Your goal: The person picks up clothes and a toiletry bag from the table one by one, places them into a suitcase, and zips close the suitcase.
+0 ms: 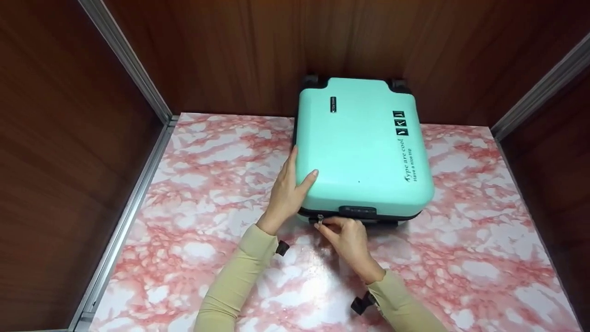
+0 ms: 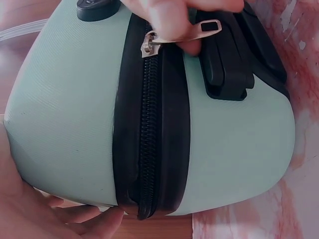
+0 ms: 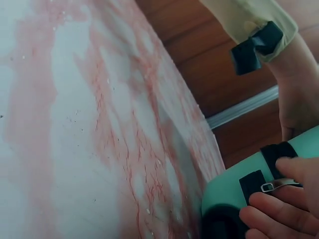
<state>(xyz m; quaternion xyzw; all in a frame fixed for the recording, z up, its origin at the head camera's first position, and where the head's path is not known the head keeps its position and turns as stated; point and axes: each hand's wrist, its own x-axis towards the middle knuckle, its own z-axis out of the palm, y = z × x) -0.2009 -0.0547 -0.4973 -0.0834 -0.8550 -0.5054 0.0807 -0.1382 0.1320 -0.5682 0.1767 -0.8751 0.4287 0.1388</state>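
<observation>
A mint-green hard-shell suitcase (image 1: 359, 147) lies flat, its wheels toward the back wall. My left hand (image 1: 286, 193) rests on the near left corner, thumb on the lid and fingers along the side. At the front edge, my right hand (image 1: 348, 237) pinches the metal zipper pull (image 2: 208, 30) between thumb and fingers. In the left wrist view, the zipper slider (image 2: 149, 46) sits on the black zipper (image 2: 149, 119), whose teeth look joined from there to the corner. Right of the pull is the black lock panel (image 1: 357, 211).
Pink-and-white marbled table (image 1: 198, 184) lies under the suitcase. Dark wooden panels (image 1: 230, 55) rise behind it and at both sides, with metal rails (image 1: 133, 64) at the corners. A black strap mount (image 1: 363, 303) sits on the right wrist, another (image 1: 282, 248) on the left.
</observation>
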